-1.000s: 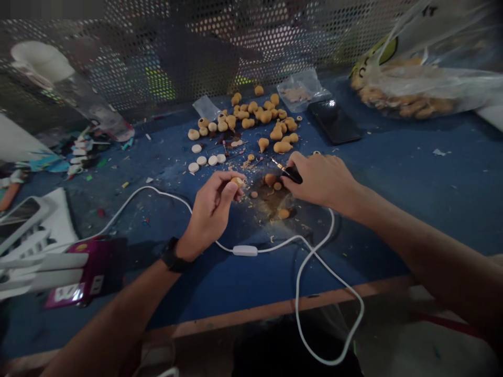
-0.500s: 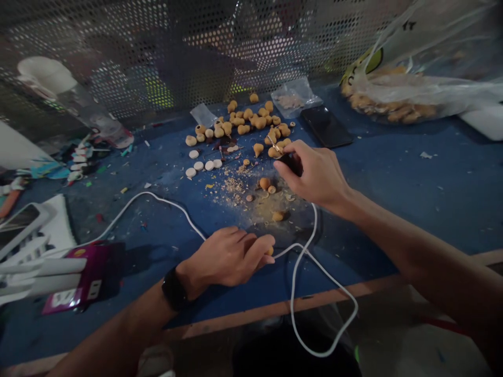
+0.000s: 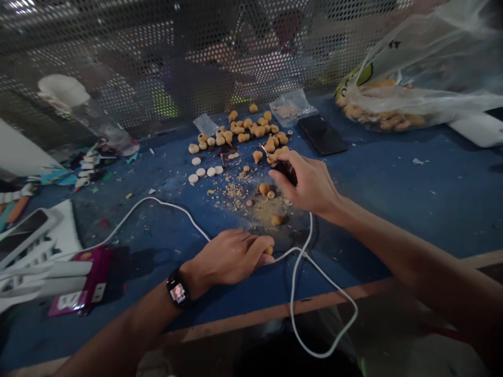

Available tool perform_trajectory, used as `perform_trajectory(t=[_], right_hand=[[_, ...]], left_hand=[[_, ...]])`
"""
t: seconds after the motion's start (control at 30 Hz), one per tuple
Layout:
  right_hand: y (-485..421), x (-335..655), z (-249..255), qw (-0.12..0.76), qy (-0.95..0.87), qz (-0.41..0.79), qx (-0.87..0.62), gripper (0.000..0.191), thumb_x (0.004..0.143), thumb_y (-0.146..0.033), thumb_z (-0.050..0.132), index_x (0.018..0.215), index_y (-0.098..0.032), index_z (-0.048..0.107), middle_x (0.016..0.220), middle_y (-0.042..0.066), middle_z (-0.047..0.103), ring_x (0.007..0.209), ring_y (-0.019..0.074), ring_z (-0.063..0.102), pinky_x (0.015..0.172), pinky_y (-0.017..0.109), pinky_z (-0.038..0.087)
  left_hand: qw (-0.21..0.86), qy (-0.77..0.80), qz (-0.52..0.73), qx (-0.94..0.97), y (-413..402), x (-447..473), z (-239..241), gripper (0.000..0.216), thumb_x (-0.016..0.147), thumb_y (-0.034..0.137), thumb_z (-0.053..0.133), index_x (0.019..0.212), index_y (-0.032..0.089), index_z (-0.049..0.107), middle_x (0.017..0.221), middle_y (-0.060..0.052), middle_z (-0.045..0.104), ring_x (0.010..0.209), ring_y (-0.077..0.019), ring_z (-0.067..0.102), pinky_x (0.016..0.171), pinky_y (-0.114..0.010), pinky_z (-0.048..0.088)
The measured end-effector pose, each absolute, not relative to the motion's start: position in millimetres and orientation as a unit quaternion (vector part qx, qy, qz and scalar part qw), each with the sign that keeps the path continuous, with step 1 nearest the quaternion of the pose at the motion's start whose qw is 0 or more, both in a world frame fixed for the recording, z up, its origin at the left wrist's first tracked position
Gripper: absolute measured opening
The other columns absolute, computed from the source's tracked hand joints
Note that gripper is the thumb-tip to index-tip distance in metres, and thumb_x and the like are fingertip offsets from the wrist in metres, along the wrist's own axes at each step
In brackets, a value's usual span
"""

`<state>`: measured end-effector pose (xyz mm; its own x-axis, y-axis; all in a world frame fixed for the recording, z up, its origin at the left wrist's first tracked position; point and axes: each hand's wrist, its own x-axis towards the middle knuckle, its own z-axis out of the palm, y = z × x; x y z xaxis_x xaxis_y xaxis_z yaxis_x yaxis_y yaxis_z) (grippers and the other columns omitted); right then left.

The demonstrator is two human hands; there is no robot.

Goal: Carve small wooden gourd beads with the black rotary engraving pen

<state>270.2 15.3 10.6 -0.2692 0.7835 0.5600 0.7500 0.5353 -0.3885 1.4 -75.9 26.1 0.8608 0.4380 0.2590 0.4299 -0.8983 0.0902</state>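
My left hand (image 3: 236, 256) rests low over the blue table, thumb and fingers closed on a small tan gourd (image 3: 269, 250), mostly hidden. Ahead and to the right, my right hand (image 3: 310, 180) grips what looks like a small rotary tool (image 3: 286, 172), black with a thin metal tip pointing up and left. A white cord (image 3: 312, 230) runs from beneath that hand. Between the hands lie an orange-tan gourd (image 3: 264, 189), a cut ring (image 3: 271, 194), another small gourd (image 3: 278, 220) and pale shavings (image 3: 234, 191). Beyond the tool tip is a pile of small gourds (image 3: 257, 130).
Several white discs (image 3: 211, 172) lie left of the shavings. A black phone (image 3: 322, 134) and a plastic bag of tan pieces (image 3: 385, 107) are at the right. A magenta box (image 3: 92, 277) is at the left, a bottle (image 3: 104, 128) behind. Perforated metal (image 3: 220, 52) borders the back.
The view has shifted slightly. My right hand with the tool sits a little lower and farther left in view. My left hand keeps its grip, and its watch screen is now lit.
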Motion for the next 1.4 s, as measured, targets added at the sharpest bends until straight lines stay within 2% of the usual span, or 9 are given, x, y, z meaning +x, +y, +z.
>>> perform_trajectory(t=[0.23, 0.4, 0.6, 0.77, 0.93, 1.03, 1.27, 1.33, 1.4], right_hand=[[13.5, 266.0, 7.0, 0.373, -0.795, 0.013, -0.479, 0.039, 0.116, -0.052, 0.058, 0.133, -0.021, 0.075, 0.107, 0.012, 0.086, 0.095, 0.0307, 0.082, 0.077, 0.038, 0.054], [12.2, 265.2, 6.7, 0.379, -0.803, 0.007, -0.459, 0.036, 0.116, -0.048, 0.058, 0.134, -0.021, 0.075, 0.11, 0.013, 0.087, 0.096, 0.03, 0.083, 0.079, 0.039, 0.059], [10.8, 264.3, 7.6, 0.369, -0.803, 0.007, -0.468, 0.035, 0.116, -0.046, 0.058, 0.137, -0.022, 0.073, 0.116, 0.013, 0.088, 0.099, 0.0299, 0.084, 0.081, 0.039, 0.062], [10.1, 263.0, 6.7, 0.359, -0.807, 0.007, -0.468, 0.036, 0.117, -0.047, 0.056, 0.136, -0.022, 0.073, 0.121, 0.014, 0.088, 0.102, 0.0308, 0.085, 0.078, 0.039, 0.061], [8.5, 263.3, 6.1, 0.347, -0.82, 0.007, -0.455, 0.037, 0.119, -0.047, 0.055, 0.141, -0.022, 0.071, 0.129, 0.015, 0.087, 0.106, 0.031, 0.084, 0.074, 0.037, 0.058], [7.4, 263.2, 6.5, 0.341, -0.831, 0.007, -0.439, 0.039, 0.12, -0.046, 0.054, 0.144, -0.02, 0.07, 0.133, 0.017, 0.085, 0.107, 0.0315, 0.083, 0.074, 0.038, 0.059], [-1.6, 262.6, 8.3, 0.301, -0.856, 0.006, -0.421, 0.041, 0.122, -0.043, 0.05, 0.151, -0.021, 0.067, 0.133, 0.018, 0.084, 0.109, 0.034, 0.083, 0.081, 0.041, 0.062], [-4.0, 263.1, 8.0, 0.29, -0.865, 0.002, -0.41, 0.041, 0.122, -0.043, 0.05, 0.15, -0.02, 0.068, 0.131, 0.017, 0.085, 0.106, 0.0329, 0.083, 0.078, 0.039, 0.06], [-5.3, 263.7, 7.7, 0.271, -0.875, -0.005, -0.401, 0.04, 0.122, -0.044, 0.05, 0.147, -0.02, 0.071, 0.128, 0.017, 0.086, 0.1, 0.0307, 0.083, 0.073, 0.037, 0.058]], left_hand=[[0.045, 0.244, 0.065, 0.967, -77.5, 1.9, 29.8, 0.058, 0.132, 0.047, 0.022, 0.114, 0.022, 0.071, 0.077, -0.002, 0.079, 0.067, -0.0224, 0.074, 0.067, -0.034, 0.047], [0.059, 0.249, 0.066, 0.964, -76.7, 1.0, 26.4, 0.051, 0.132, 0.045, 0.028, 0.116, 0.022, 0.071, 0.078, -0.002, 0.078, 0.067, -0.022, 0.072, 0.067, -0.033, 0.049], [0.155, 0.248, 0.195, 0.936, -69.0, -7.8, 19.5, 0.043, 0.131, 0.045, 0.032, 0.118, 0.021, 0.065, 0.088, -0.003, 0.081, 0.068, -0.0197, 0.074, 0.068, -0.031, 0.053], [0.285, 0.377, 0.32, 0.821, -56.7, -12.3, 17.6, 0.03, 0.126, 0.046, 0.055, 0.125, 0.021, 0.071, 0.101, -0.006, 0.084, 0.085, -0.0205, 0.082, 0.082, -0.032, 0.064], [0.408, 0.419, 0.467, 0.663, -39.1, -12.9, 9.3, 0.042, 0.113, 0.06, 0.079, 0.123, 0.019, 0.076, 0.107, -0.009, 0.088, 0.094, -0.0223, 0.086, 0.087, -0.035, 0.071], [0.444, 0.43, 0.493, 0.613, -28.5, -17.2, 7.9, 0.044, 0.099, 0.055, 0.096, 0.117, 0.019, 0.081, 0.107, -0.008, 0.089, 0.094, -0.0213, 0.086, 0.087, -0.034, 0.072], [0.496, 0.432, 0.535, 0.53, -16.8, -22.7, 6.5, 0.043, 0.074, 0.043, 0.114, 0.106, 0.022, 0.092, 0.104, -0.005, 0.092, 0.093, -0.0184, 0.086, 0.089, -0.03, 0.071], [0.504, 0.436, 0.533, 0.521, -16.4, -22.4, 4.8, 0.043, 0.073, 0.044, 0.114, 0.106, 0.024, 0.094, 0.104, -0.006, 0.094, 0.093, -0.0201, 0.087, 0.09, -0.032, 0.072], [0.504, 0.439, 0.527, 0.525, -16.2, -22.3, 3.2, 0.04, 0.079, 0.047, 0.11, 0.108, 0.024, 0.096, 0.103, -0.007, 0.094, 0.091, -0.0216, 0.087, 0.09, -0.035, 0.073]])
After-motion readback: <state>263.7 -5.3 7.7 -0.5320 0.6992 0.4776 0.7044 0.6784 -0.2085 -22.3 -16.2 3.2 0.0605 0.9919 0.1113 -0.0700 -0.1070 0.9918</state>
